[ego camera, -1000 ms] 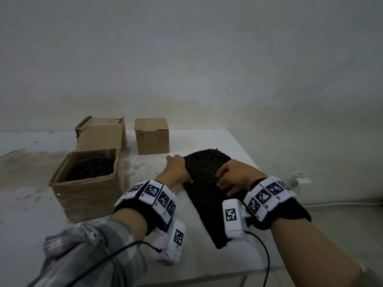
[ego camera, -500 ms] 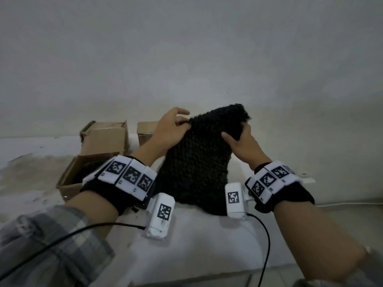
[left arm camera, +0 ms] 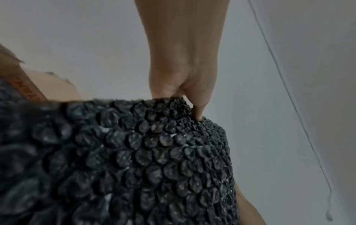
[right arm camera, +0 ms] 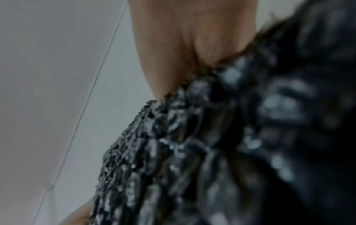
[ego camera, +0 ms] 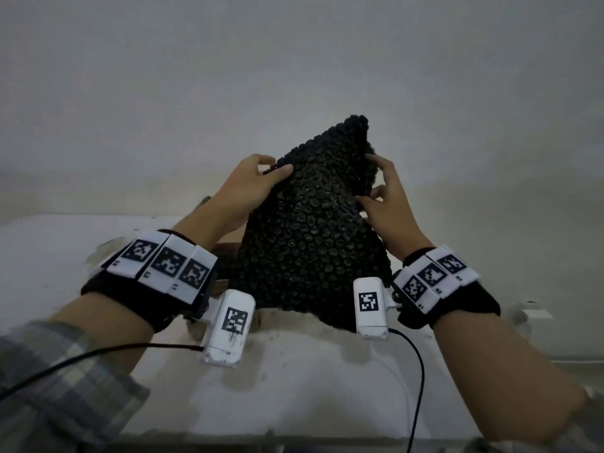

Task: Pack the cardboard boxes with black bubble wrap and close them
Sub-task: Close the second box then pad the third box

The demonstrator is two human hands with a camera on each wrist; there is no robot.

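Observation:
A sheet of black bubble wrap (ego camera: pixel 310 230) hangs upright above the white table (ego camera: pixel 310 371), held between both hands. My left hand (ego camera: pixel 251 184) pinches its upper left edge, thumb on the near face. My right hand (ego camera: pixel 382 194) grips the upper right edge, fingers curled round it. In the left wrist view the bubble wrap (left arm camera: pixel 154 152) fills the lower frame beneath my left hand (left arm camera: pixel 185 97). The right wrist view shows the bubble wrap (right arm camera: pixel 212 144) blurred and close. A cardboard box (left arm camera: pixel 29 85) shows only as a corner; in the head view the boxes are hidden behind the wrap and arm.
A plain pale wall stands behind the table. The table's front edge (ego camera: pixel 294 433) runs along the bottom of the head view. Black cables (ego camera: pixel 415 371) trail from the wrist cameras. A white socket (ego camera: pixel 529 313) sits low on the wall at right.
Both hands have raised the bubble wrap from flat on the table to upright and higher, closer to the camera. The boxes have gone out of sight behind it.

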